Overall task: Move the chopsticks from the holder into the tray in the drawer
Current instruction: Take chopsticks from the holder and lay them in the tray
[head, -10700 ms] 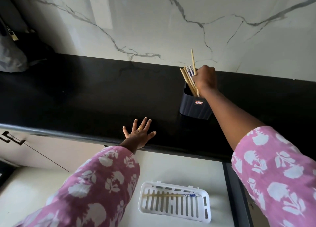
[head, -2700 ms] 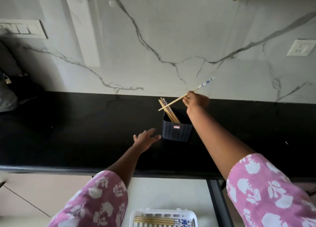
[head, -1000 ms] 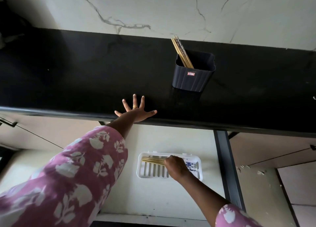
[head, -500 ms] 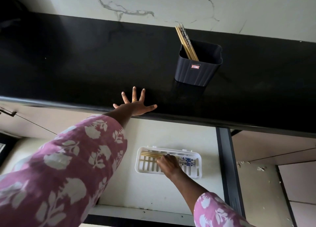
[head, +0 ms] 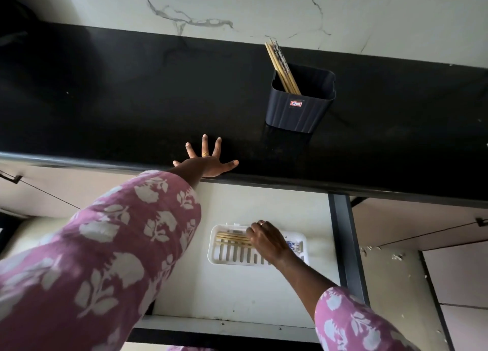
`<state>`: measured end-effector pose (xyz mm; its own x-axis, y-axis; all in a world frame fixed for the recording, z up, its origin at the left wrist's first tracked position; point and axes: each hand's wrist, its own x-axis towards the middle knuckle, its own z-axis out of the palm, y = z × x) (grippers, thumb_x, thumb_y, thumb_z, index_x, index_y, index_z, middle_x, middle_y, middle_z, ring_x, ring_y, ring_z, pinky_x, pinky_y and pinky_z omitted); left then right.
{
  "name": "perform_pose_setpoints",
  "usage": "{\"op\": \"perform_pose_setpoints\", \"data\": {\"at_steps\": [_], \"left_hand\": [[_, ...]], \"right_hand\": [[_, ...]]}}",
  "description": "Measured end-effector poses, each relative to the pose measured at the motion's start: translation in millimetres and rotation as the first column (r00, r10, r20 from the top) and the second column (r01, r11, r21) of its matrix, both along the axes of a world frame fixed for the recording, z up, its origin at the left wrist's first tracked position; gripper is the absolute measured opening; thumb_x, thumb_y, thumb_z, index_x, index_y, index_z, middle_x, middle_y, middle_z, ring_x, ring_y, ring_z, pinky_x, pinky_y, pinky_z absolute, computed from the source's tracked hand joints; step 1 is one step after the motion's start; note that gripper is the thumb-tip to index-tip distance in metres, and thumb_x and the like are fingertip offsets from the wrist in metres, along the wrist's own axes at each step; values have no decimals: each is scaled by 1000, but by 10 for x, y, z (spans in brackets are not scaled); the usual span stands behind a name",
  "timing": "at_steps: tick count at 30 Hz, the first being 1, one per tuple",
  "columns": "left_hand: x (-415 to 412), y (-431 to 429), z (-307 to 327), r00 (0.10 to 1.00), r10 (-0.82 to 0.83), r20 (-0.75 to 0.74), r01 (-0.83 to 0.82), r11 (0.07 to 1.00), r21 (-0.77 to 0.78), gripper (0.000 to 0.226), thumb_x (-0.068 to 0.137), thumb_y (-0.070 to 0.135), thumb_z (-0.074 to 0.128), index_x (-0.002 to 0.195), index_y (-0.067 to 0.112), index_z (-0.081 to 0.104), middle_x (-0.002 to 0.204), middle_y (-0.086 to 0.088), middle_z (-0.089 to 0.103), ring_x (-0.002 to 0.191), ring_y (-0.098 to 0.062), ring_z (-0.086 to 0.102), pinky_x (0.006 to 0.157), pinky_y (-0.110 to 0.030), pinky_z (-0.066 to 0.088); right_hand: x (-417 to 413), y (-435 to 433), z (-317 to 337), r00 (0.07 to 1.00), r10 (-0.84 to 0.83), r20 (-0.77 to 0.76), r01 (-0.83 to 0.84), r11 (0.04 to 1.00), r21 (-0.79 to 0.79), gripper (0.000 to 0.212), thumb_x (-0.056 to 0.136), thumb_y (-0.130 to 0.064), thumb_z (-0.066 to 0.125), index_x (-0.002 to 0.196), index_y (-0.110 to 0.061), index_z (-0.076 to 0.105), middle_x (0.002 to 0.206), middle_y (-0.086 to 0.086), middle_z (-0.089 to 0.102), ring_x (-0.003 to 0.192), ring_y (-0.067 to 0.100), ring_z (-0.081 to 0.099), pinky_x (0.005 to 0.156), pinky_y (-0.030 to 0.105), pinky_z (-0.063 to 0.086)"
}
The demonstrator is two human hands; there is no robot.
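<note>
A dark ribbed holder (head: pixel 299 113) stands on the black countertop (head: pixel 126 99) with several wooden chopsticks (head: pixel 281 65) leaning to its left side. Below, in the open drawer (head: pixel 237 295), a white slotted tray (head: pixel 229 257) holds several chopsticks (head: pixel 232 238) lying lengthwise, their blue-patterned ends (head: pixel 290 243) to the right. My right hand (head: pixel 269 242) is palm down over the tray's middle, its fingers bent onto those chopsticks. Whether it grips one is hidden. My left hand (head: pixel 206 163) lies flat on the counter's front edge, fingers spread, holding nothing.
A marble wall (head: pixel 264 7) backs the counter. The drawer's dark right side rail (head: pixel 346 245) runs beside the tray. Closed cabinet fronts (head: pixel 422 224) flank the drawer on both sides, and a dark object sits at the counter's far left.
My right hand took a chopstick from the holder, brought it down to the tray, and has since shifted slightly toward the tray's far edge. My left hand stays on the counter edge.
</note>
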<state>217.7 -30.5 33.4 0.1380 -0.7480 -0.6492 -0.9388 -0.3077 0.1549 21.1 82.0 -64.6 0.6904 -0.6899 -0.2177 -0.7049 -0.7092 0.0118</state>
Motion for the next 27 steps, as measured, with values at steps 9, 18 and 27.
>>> {"op": "perform_pose_setpoints", "data": {"at_steps": [9, 18, 27], "left_hand": [[-3, 18, 89, 1000, -10, 9, 10, 999, 41, 93, 73, 87, 26, 144, 46, -19, 153, 10, -32, 141, -39, -27, 108, -70, 2], [-64, 11, 171, 1000, 5, 2, -5, 998, 58, 89, 78, 83, 29, 143, 47, -20, 153, 12, -33, 142, -38, -24, 105, -73, 6], [-42, -13, 116, 1000, 19, -7, -18, 998, 55, 89, 78, 82, 29, 143, 47, -20, 152, 13, -34, 142, -37, -26, 104, -73, 6]], "right_hand": [[-303, -935, 886, 835, 152, 529, 211, 799, -563, 19, 83, 6, 54, 70, -4, 63, 62, 9, 56, 58, 27, 56, 59, 35, 48], [-151, -2138, 1877, 609, -281, 742, 656, 704, -272, 14, 86, -9, 60, 79, -1, 68, 77, 16, 69, 72, 32, 66, 60, 36, 54], [-78, -2877, 1996, 395, -776, 493, 793, 558, 244, 35, 90, -18, 62, 118, 4, 60, 124, 24, 59, 114, 37, 58, 93, 37, 48]]}}
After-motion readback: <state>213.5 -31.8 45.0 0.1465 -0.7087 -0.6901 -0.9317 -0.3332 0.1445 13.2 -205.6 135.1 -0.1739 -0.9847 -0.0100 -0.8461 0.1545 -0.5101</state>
